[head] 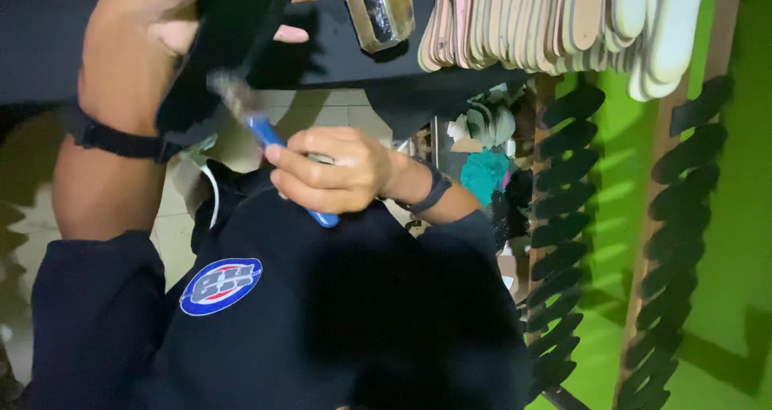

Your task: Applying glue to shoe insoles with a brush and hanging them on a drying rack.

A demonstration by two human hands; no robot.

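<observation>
Right hand (334,177) clamps a blue-handled brush (277,149), bristles blurred; left hand (161,16) grips a black piece (233,32), partly cropped.

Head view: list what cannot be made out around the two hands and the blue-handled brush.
- Brush: the bristle end is motion-blurred; the handle's middle is hidden inside the right hand.
- Left hand: cut off by the top edge; the dark piece it holds covers most of its fingers.
- Dark piece: black against the black shelf, so its outline is lost.
- Glass jar: its top is cut off by the edge.
</observation>
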